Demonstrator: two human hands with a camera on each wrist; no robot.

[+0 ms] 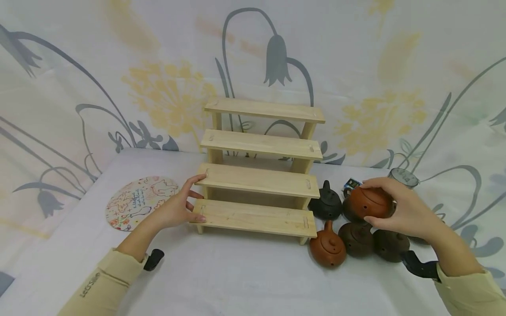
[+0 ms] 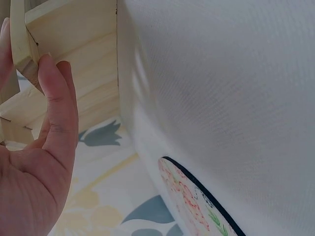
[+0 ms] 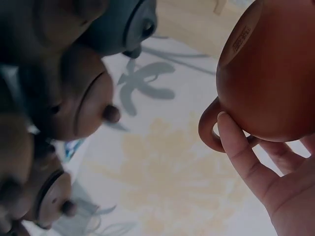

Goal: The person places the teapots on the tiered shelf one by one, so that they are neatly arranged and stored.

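Note:
A four-tiered wooden display stand [image 1: 257, 179] stands in the middle, against the patterned backdrop. My left hand [image 1: 174, 210] grips its left end, thumb on the lowest board and fingers by the board above. The left wrist view shows those fingers [image 2: 59, 115] at a board's end. On the right, my right hand [image 1: 409, 208] holds a reddish-brown clay teapot [image 1: 370, 202] above other teapots. In the right wrist view the held teapot [image 3: 275, 73] is tilted, its stamped base showing and a finger by its handle.
Close to the stand's right end sit a black teapot [image 1: 326, 204] and an orange-brown teapot [image 1: 328, 249]. Dark brown teapots [image 1: 357, 240] crowd below the right hand. A glass-like round object [image 1: 404, 177] stands behind them. A round illustrated mat [image 1: 140, 202] lies at left.

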